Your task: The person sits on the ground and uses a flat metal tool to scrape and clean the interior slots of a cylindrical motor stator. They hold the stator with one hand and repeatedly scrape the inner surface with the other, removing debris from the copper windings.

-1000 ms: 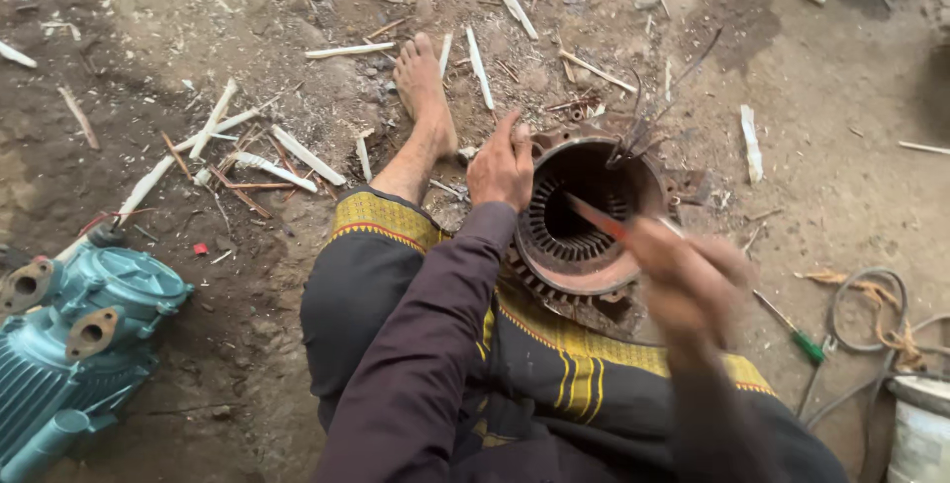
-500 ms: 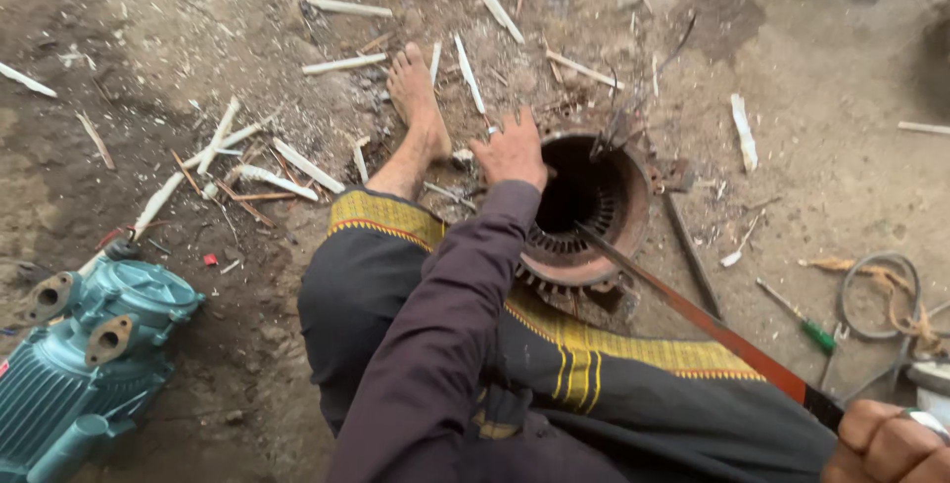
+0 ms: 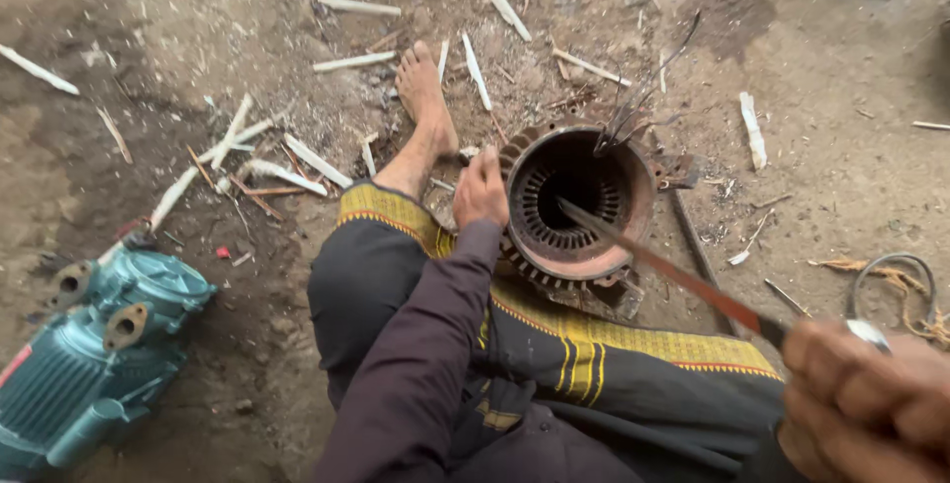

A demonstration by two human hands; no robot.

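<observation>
Our left hand clamped on rusty round slotted iron motor stator rim; right hand gripping long flat metal blade. Stator looks heavy, rigid: hold rim.

A round, rusty motor housing is stood on the dirt ground against the knee, its open end turned upward. Slotted metal fins are seen lining its dark bore, and thin wires are stuck up from its far rim. A long flat blade is slanted across its opening, tip inside.
</observation>
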